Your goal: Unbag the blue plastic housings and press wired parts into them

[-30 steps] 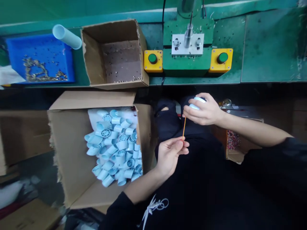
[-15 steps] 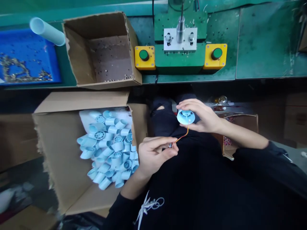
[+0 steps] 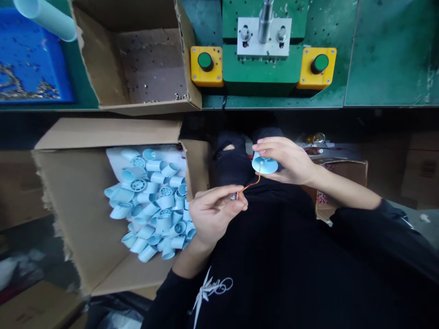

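Observation:
My right hand (image 3: 295, 160) has its fingers wrapped around a light blue plastic housing (image 3: 264, 166), a short round cup with its open mouth facing me. From that mouth thin orange-red wires (image 3: 254, 183) run down to the left. Their other end meets a small white-and-red connector (image 3: 235, 196), pinched between the thumb and fingers of my left hand (image 3: 211, 214). The wires hang in a slack curve between both hands, in front of my lap. Where they attach inside the housing cannot be made out.
At my left, a cardboard box (image 3: 73, 205) holds many loose blue housings (image 3: 161, 201). On the green bench (image 3: 387, 55) are a press fixture (image 3: 264, 50) between two yellow button boxes (image 3: 206, 66), another carton (image 3: 87, 59) and a blue tray (image 3: 63, 68) of small metal parts.
The view has shifted, so bench and boxes sit higher in it. The blue housing has tipped slightly, showing less of its inside. Both hands keep their holds.

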Available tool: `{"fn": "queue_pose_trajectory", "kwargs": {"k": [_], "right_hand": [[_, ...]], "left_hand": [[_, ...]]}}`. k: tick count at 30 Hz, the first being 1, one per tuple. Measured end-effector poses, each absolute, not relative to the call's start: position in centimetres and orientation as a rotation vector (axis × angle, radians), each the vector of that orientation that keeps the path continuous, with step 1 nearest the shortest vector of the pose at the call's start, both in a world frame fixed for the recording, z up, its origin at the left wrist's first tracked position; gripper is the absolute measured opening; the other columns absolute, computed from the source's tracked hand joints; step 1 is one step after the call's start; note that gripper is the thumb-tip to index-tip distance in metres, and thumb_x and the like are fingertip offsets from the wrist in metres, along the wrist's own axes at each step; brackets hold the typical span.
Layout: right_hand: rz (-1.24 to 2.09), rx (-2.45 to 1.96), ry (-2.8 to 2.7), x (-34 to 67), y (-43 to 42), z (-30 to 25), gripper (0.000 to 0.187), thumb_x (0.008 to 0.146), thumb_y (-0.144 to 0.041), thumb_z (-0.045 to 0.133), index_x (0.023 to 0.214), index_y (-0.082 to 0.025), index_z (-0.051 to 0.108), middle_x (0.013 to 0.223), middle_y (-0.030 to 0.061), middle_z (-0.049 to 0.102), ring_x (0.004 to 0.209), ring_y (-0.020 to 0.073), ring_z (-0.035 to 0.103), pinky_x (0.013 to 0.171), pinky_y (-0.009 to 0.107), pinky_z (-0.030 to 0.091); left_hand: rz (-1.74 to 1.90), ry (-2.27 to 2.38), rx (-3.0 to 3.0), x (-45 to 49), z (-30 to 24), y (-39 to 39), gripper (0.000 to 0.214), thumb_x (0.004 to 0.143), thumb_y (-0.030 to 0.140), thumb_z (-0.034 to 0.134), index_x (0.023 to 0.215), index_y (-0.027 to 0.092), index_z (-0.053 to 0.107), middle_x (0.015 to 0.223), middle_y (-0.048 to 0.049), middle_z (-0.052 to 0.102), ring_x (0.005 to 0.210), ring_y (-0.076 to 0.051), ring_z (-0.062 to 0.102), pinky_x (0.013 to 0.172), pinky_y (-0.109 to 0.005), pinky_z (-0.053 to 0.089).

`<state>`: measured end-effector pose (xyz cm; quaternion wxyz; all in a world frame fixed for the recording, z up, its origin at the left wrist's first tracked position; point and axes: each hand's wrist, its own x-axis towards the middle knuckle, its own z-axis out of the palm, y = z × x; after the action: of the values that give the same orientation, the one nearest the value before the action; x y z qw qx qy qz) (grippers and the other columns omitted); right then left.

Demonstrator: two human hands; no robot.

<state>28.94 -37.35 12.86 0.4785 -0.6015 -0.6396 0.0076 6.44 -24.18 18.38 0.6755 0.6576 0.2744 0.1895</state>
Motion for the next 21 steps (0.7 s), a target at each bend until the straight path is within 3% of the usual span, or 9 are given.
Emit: {"fn": "queue_pose_trajectory", "kwargs": {"k": [9,21], "right_hand": [[0.048,-1.433,-1.563,28.5,-37.6,12.8,0.062,0.095,-0.034,0.080,0.150,-0.021,0.053,0.138,0.0129,0.073,0.135,0.0269,0.068,0.113,0.046,0.060],[0.052,-1.442,-1.611,28.2,-37.4,12.7,0.049,0.100,-0.037,0.074,0.142,-0.018,0.056,0.135,0.0136,0.073,0.131,0.0276,0.070,0.107,0.049,0.065]], "left_hand": [[0.391,0.583,1.430,7.4,17.2,-24.1,0.024,0.092,0.041,0.084,0.107,0.022,0.085,0.075,-0.0029,0.079,0.059,-0.015,0.074,0.059,-0.025,0.065],[0.392,0.563,1.532,8.0,17.4,-24.1,0.019,0.091,0.032,0.085,0.107,0.022,0.085,0.078,-0.0023,0.080,0.060,-0.014,0.074,0.059,-0.023,0.064]]}}
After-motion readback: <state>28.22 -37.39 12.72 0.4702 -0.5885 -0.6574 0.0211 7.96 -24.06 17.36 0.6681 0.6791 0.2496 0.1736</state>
